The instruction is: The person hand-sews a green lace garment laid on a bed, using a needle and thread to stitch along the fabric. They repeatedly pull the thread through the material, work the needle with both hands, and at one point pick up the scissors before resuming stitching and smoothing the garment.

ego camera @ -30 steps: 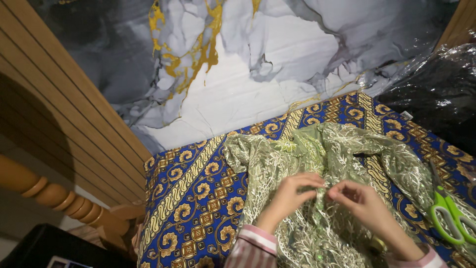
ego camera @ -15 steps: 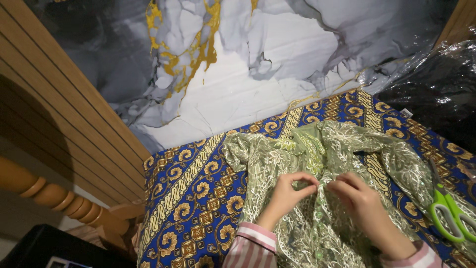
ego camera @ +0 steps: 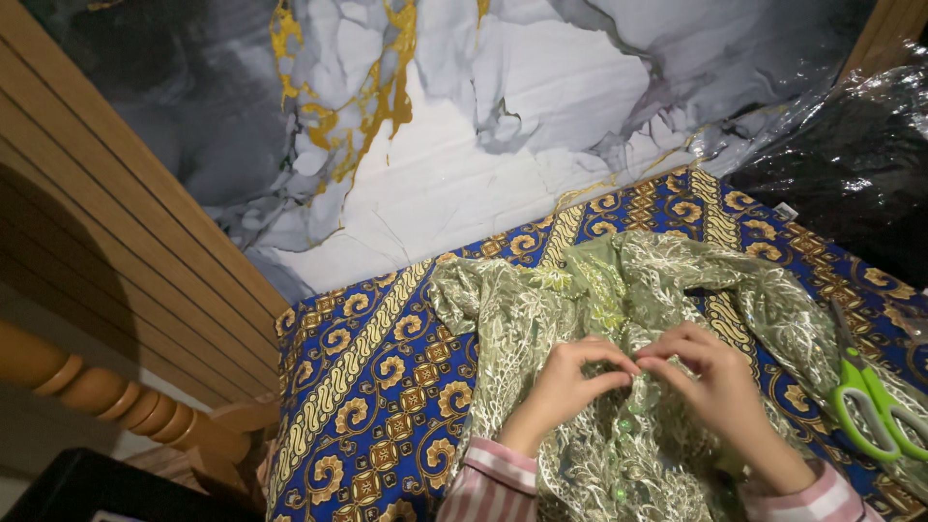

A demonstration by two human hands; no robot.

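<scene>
A green lace garment (ego camera: 619, 319) with gold embroidery lies spread on a blue and gold patterned cloth (ego camera: 377, 387). Both hands pinch its fabric near the middle, left hand (ego camera: 570, 382) and right hand (ego camera: 710, 382) closed with fingertips almost meeting. Green-handled scissors (ego camera: 870, 406) lie to the right, on the garment's edge.

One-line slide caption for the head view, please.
Both hands, left hand and right hand, pinch green lace garment on blue patterned cloth.

Dim warm indoor light, dark corners, glare on plastic (ego camera: 851, 155)
</scene>
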